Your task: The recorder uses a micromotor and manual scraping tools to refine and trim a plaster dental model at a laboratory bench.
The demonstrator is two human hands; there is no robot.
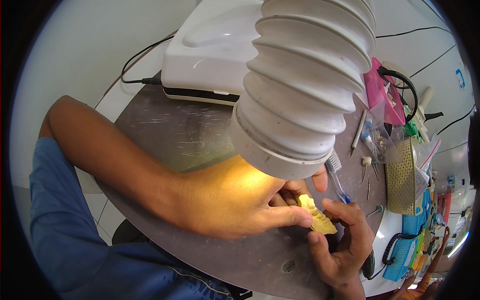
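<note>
A small yellow dental cast (316,216) with a row of tooth shapes is up above the grey table, between my two hands. My left hand (250,202), reaching in from the left, pinches its left end between thumb and fingers. On the right, the curled thumb and index finger of my right hand (345,242) close around the cast's other side. Part of my left fingers is hidden behind the wide end of a ribbed white hose (305,85), which hangs just over that hand. Yellow light falls on the back of my left hand. Behind the cast lies a toothbrush (336,172).
A white machine (215,55) stands at the back. To the right lie a pen-like tool (358,132), small burs (366,165) and plastic bags. Further right are a pink tray (377,92), a woven basket (402,180) and blue baskets (400,260). Another person's arm (437,260) shows lower right.
</note>
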